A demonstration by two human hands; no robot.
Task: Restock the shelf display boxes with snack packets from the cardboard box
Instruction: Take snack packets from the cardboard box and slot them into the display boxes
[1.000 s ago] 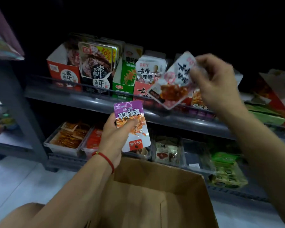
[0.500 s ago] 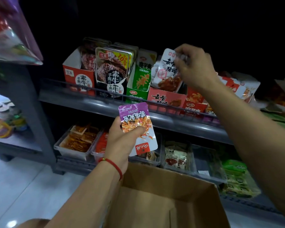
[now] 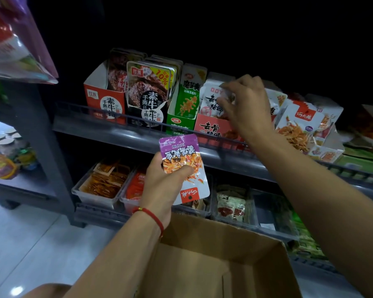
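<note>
Since the frame half a second back, the white packet that the right hand carried above the shelf has gone down into the red display box directly beneath that hand, among others of its kind; the right fingers now curl loosely over its top edge, and whether they pinch it or merely rest on it cannot be told. The left hand, a red cord bracelet at its wrist, has stayed low and in front of the shelf rail, thumb pressed across the face of a purple-and-white packet with the other fingers behind it; the packet is upside down, with inverted letters reading "YOU YU" near its upper edge. Below both hands stands the open cardboard box, its visible inside bare. The white packet shows "QQY" in red above black brush characters, and the box front reads 去骨. To the left of the right hand stand a green box with packets marked 魔芋爽, then dark packets with a yellow corner marked "10%", 红派 and 素牛, then a red box repeating 素牛. To the right of the right hand lean white-and-red packets picturing orange shreds. Under the left hand, clear bins hold small sachets.
</note>
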